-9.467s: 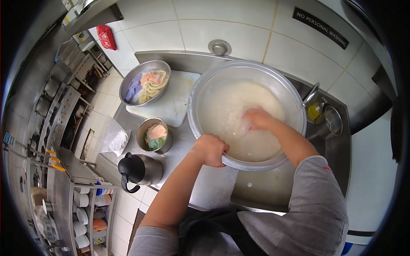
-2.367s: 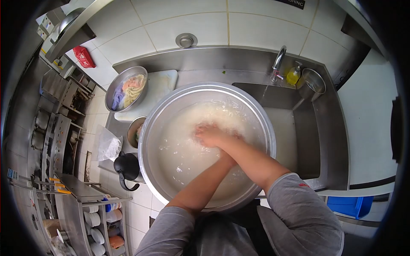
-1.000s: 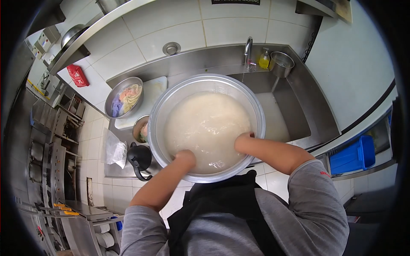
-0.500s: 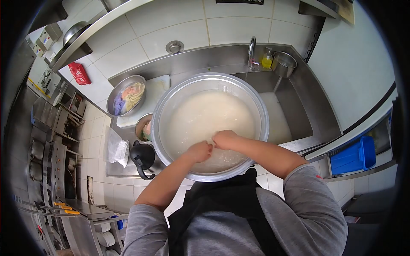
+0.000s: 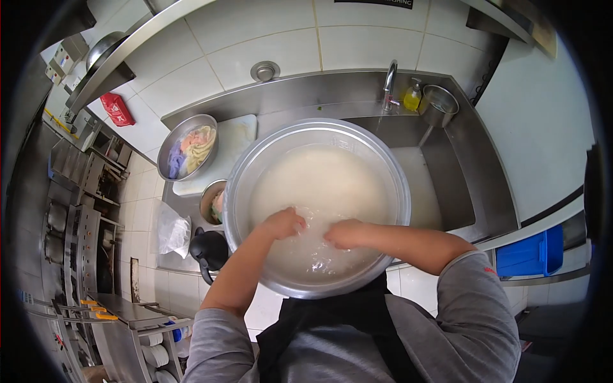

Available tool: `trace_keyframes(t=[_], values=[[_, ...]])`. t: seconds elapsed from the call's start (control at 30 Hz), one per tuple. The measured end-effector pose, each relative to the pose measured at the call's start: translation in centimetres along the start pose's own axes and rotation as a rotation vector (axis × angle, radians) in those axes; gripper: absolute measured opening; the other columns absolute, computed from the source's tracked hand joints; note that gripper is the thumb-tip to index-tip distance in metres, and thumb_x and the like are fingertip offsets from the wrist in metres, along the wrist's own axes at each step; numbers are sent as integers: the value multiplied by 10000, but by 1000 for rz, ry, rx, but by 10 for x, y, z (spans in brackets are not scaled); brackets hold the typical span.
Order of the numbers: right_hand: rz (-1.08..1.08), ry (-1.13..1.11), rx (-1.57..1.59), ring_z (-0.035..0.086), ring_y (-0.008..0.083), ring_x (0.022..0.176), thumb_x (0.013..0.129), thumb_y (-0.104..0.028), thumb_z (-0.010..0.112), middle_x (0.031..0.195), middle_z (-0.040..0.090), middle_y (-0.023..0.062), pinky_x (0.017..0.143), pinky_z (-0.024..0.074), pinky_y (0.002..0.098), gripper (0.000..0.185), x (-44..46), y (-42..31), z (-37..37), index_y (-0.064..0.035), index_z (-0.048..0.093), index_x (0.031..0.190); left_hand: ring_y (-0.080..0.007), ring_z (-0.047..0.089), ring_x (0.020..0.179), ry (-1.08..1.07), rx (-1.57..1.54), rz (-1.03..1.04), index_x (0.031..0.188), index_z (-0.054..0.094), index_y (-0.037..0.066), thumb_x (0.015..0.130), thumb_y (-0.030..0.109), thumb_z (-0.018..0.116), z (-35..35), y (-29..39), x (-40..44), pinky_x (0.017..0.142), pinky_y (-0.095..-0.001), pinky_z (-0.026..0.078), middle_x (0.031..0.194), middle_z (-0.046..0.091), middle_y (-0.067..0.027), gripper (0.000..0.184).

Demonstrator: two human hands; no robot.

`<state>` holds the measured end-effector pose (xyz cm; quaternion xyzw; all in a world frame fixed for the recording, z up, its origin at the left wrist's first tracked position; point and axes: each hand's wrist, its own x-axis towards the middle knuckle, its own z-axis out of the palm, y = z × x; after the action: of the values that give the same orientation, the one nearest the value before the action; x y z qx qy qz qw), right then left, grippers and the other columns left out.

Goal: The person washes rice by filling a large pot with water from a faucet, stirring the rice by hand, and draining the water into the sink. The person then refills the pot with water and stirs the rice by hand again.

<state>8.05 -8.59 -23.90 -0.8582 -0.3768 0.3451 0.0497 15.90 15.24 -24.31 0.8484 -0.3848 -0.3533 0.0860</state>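
A large round metal basin (image 5: 401, 191) of cloudy, whitish liquid (image 5: 325, 175) stands in front of me on the sink's edge. My left hand (image 5: 285, 223) is in the near-left part of the liquid, its fingers curled. Just to its right, my right hand (image 5: 348, 234) also has curled fingers, with the tips under the surface. The two hands are a short way apart. Ripples and bubbles show between and below them. The murky liquid hides the fingertips and anything they hold.
Left of the basin are a metal bowl of coloured strips (image 5: 189, 152), a white board (image 5: 237, 137), a small pot (image 5: 212, 199), a plastic bag (image 5: 174, 231) and a black jug (image 5: 209, 249). Right are the sink (image 5: 447, 172), faucet (image 5: 389, 86), soap bottle (image 5: 412, 97) and metal pot (image 5: 439, 105).
My hands have moved apart: the left one shifted left, the right one slightly right and down. The view has shifted a little, and the basin appears slightly lower.
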Motion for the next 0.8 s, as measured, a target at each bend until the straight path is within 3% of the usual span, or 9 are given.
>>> trace_keyframes(t=[0.03,0.17,0.27,0.33,0.5,0.57,0.63,0.7,0.8], values=[[86,188,-12,643,332,952,812,-233,631,1016,658,185,810,514,446,389,5,2,-12,-127,614,1187,-349,540,1117,103,-63,-24,1146,657,207,730,124,715,-3,-12,6,938,-404,451,1203,520,-158,428],[128,328,44,655,310,890,809,-210,634,967,660,165,753,522,424,371,39,32,-43,-125,619,1169,-343,517,1168,351,-86,-83,1170,640,230,715,96,708,-23,-40,29,974,-410,449,1275,482,-141,479],[226,503,487,618,322,1004,802,-215,662,1131,605,156,810,496,444,399,56,49,-59,-130,611,1188,-342,462,1258,449,33,-211,1239,596,245,741,147,704,-43,-31,43,1035,-424,416,1333,461,-132,518],[199,553,-79,530,337,1151,815,-254,673,1303,505,140,896,446,471,447,67,59,-65,-126,581,1233,-372,427,1287,434,53,-260,1282,558,261,772,201,697,-51,-28,56,1050,-453,400,1385,422,-150,532],[290,593,43,366,332,1332,835,-266,662,1453,381,115,1000,369,555,496,94,93,-61,-162,537,1304,-400,320,1363,372,91,-564,1375,473,261,855,372,624,-57,-14,69,1071,-579,339,1480,336,-168,553],[308,600,121,334,320,1366,847,-264,643,1484,354,103,1011,356,594,510,104,117,-47,-188,522,1337,-403,238,1405,413,-3,-668,1438,400,202,878,425,598,-48,-23,66,1075,-642,283,1522,280,-164,635],[425,346,345,263,366,1408,846,-276,653,1573,194,111,1037,340,602,649,111,138,-40,-168,404,1435,-408,189,1422,376,-20,-703,1456,371,173,888,453,572,-41,-16,51,1087,-639,260,1540,250,-161,664],[548,324,272,240,384,1415,864,-314,628,1590,134,102,1047,326,612,702,63,103,-66,-165,317,1476,-413,140,1439,333,-35,-742,1474,343,145,898,482,547,-18,-19,36,1100,-637,238,1558,220,-158,698],[748,259,301,198,413,1426,895,-377,585,1606,56,94,1063,288,642,789,34,83,-76,-143,173,1526,-398,47,1462,208,268,-685,1508,271,139,928,538,429,13,-28,27,1128,-633,136,1591,140,-135,722]])
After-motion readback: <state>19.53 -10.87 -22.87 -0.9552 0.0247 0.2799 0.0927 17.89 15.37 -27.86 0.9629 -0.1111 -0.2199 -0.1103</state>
